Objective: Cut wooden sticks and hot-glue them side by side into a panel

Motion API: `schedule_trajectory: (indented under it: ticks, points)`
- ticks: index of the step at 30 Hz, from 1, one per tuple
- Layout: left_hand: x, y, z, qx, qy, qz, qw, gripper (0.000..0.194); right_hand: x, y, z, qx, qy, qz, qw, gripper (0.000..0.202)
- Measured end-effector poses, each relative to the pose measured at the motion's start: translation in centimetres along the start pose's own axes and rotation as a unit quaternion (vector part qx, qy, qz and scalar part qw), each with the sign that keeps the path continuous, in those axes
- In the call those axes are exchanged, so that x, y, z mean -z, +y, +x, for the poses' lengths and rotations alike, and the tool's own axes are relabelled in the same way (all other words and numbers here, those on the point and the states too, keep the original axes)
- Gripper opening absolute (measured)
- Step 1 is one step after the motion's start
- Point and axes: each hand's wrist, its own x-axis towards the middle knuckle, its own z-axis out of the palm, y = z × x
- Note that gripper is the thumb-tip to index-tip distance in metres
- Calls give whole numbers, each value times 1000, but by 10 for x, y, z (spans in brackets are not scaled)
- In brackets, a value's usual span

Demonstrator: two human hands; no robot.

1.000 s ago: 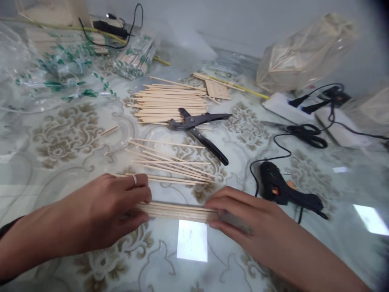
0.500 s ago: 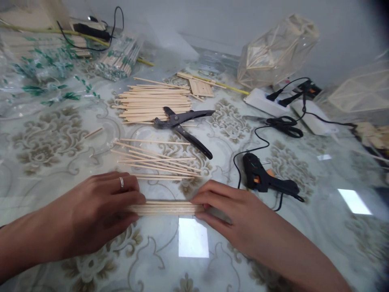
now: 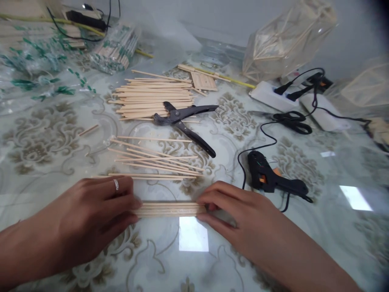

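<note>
A flat row of thin wooden sticks (image 3: 170, 209) lies side by side on the table in front of me. My left hand (image 3: 100, 215), with a ring on one finger, is closed on its left end, and its fingers cover that end. At the right end, my right hand (image 3: 234, 211) pinches the row between thumb and fingers. Just beyond lie several loose wooden sticks (image 3: 158, 159), some crossing one another. Farther back, black-handled cutting pliers (image 3: 179, 115) rest partly on a large pile of sticks (image 3: 152, 95).
A black glue gun (image 3: 270, 174) with its cord lies to the right. Behind it are black scissors (image 3: 293, 121) and a white power strip (image 3: 270, 95). A wooden frame in clear film (image 3: 285, 44) stands at the back. Wrapped stick bundles (image 3: 115, 48) are back left.
The camera view has shifted slightly. Both hands keep their hold on the ends of the stick row, and the left hand appears to have slid slightly left.
</note>
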Motion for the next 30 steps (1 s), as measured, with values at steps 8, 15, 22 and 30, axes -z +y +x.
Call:
schedule_trajectory:
  ticks: [8,15,22,30]
  points:
    - [0,1,2,-3,22,0,1000,22,-1,0,-3,24,3,-5,1000,17]
    - [0,2,1,4,4,0,1000,21,-4,-1,-1,43,11,-23,999,24]
    - [5,5,3,13,-34,-17,999,21,-7,7,-1,74,41,-50,995,25]
    - [3,1,2,14,-38,-38,998,20,-4,9,-1,88,19,-45,995,28]
